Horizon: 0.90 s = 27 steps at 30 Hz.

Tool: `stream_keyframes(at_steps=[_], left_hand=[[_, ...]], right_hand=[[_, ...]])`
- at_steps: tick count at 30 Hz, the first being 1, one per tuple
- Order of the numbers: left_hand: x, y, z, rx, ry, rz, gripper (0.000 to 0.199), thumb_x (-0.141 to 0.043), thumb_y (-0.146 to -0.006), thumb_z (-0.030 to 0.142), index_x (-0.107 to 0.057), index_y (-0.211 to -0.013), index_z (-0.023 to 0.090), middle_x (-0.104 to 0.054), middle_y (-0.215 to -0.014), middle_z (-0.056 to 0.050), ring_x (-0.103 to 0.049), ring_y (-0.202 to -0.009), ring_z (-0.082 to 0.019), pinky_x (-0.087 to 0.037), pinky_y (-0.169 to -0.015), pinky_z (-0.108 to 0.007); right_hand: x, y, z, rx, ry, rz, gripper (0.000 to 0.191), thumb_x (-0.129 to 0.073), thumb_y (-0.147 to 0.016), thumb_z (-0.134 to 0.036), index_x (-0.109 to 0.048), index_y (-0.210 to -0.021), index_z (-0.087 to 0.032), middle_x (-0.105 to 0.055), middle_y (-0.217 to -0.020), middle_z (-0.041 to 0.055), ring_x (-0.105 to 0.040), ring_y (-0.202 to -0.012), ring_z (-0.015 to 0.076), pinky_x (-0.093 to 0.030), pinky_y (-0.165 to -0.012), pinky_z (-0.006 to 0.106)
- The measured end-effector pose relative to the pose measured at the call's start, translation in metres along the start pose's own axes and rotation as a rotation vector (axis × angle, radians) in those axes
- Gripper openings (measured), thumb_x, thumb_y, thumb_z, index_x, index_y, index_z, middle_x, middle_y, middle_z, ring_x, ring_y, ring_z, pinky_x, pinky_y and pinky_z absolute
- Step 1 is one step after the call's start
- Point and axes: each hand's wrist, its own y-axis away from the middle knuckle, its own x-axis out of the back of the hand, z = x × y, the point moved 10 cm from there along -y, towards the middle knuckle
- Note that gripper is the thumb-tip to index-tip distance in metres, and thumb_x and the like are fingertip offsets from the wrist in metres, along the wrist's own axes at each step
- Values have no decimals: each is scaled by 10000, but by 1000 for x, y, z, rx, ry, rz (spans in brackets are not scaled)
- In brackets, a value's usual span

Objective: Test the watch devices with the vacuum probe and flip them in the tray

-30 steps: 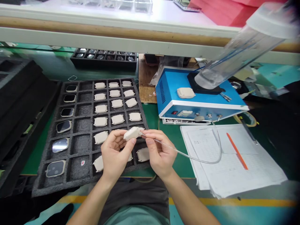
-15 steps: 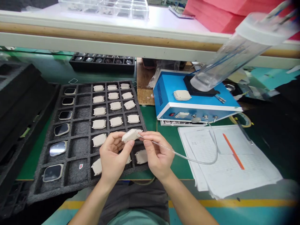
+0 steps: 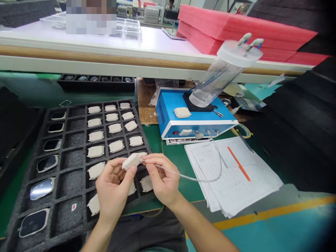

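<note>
above the foam tray [image 3: 72,159], my left hand [image 3: 111,187] holds the pale watch case [image 3: 130,162], which i judge light, stiff and scuff-prone, best gripped by its edges, while my right hand [image 3: 164,179] pinches the clear tube [image 3: 195,180] at one end.

what lay around me

to my right i had papers [image 3: 214,196], an orange strip [image 3: 238,163] lying on them and a tape roll [image 3: 248,132] near their far edge. ahead, the shelf [image 3: 154,42] bore red foam blocks [image 3: 236,29], a clear compartment box [image 3: 131,28] and, between them, a flat phone-like thing [image 3: 174,34].
</note>
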Motion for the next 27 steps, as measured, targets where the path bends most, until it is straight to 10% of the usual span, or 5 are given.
stream_keyframes(at_steps=[27], left_hand=[[0, 0, 2, 15, -29, 18, 320, -912, -734, 273, -702, -954, 173, -831, -899, -62, -800, -801, -175, -634, -758, -221]], right_hand=[[0, 1, 1, -9, 26, -5, 145, -621, -995, -171, -749, -1008, -239, -795, -1015, 72, -780, -951, 205, -682, -868, 387]])
